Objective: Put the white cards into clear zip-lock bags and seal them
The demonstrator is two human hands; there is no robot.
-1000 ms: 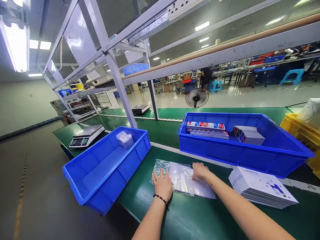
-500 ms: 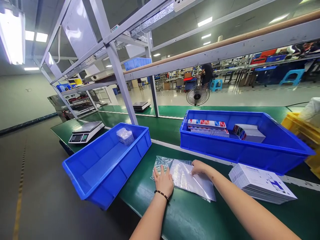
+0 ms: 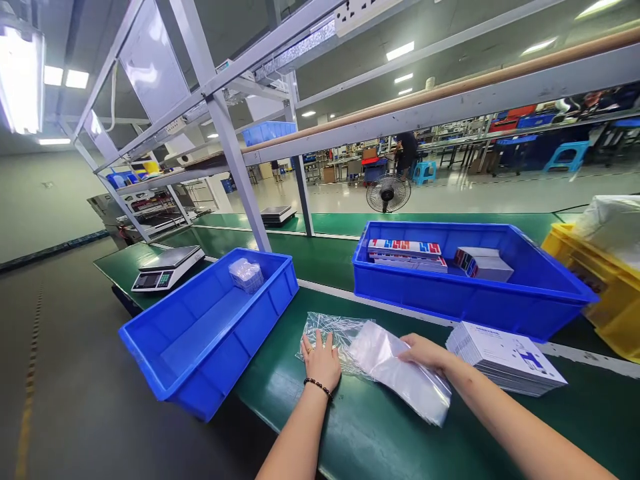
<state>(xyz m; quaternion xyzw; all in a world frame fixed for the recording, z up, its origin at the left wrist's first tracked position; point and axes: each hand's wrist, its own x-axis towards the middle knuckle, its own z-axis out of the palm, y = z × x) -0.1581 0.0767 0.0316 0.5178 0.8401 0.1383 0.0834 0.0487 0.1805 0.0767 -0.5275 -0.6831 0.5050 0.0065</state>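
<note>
My left hand [image 3: 321, 363], wearing a dark bead bracelet, lies with spread fingers on a crinkled clear plastic bag [image 3: 345, 327] on the green table. In my right hand [image 3: 423, 353] is a stack of translucent plastic bags [image 3: 395, 373], gripped near its upper right edge. The stack bends a little, and its left end rests against the clear bag; whether that end is still inside cannot be made out. Just right of my right hand sits a pile of white printed booklets [image 3: 505, 357].
A blue bin [image 3: 210, 333] with a small wrapped bundle [image 3: 246, 275] stands at left. Behind my hands another blue bin [image 3: 470, 293] holds printed boxes [image 3: 407, 250]. A scale [image 3: 167, 268], a yellow crate [image 3: 595, 287] and a metal shelf frame [image 3: 235, 167] surround the table.
My right hand has moved right, drawing the stack of bags away from the clear bag, which shows more of itself. My left hand stays on the clear bag. The view has shifted slightly.
</note>
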